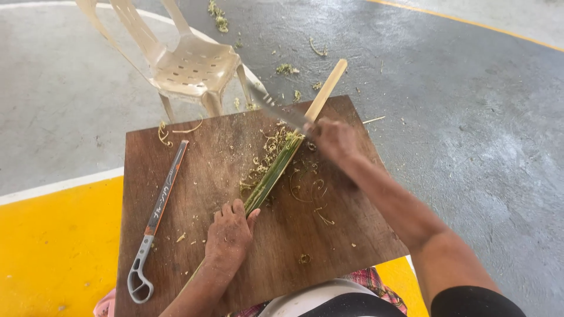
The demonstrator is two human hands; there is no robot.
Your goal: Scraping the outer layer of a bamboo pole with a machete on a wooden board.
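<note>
Two bare hands are seen at work over a dark brown wooden board (194, 176), which is taken as the landmark for everything else in the head view. A long bamboo strip (276, 170), green on its near half and pale and stripped on its far half, is laid slantwise across the middle of the board, its pale end reaching past the board's far edge. The left hand (229, 235) is pressed down on the near part of the strip, close to the board's near edge, the fingers held together and curled over the green skin, the thumb set against its right side. The right hand (335, 141) is held above the far right part of the board, its fingers closed in a fist around the handle of a knife (276, 108); the blade is laid across the strip where the green gives way to the pale. Curled shavings (267, 155) are heaped beside the strip at the board's middle, with looser curls scattered to the right. A grey-handled pruning saw (157, 220) is laid along the board's left side, well apart from both hands. Beyond the board's far left corner a beige plastic chair (188, 64) is stood on the grey floor (470, 117), and a yellow painted patch (53, 246) is seen left of the board
</note>
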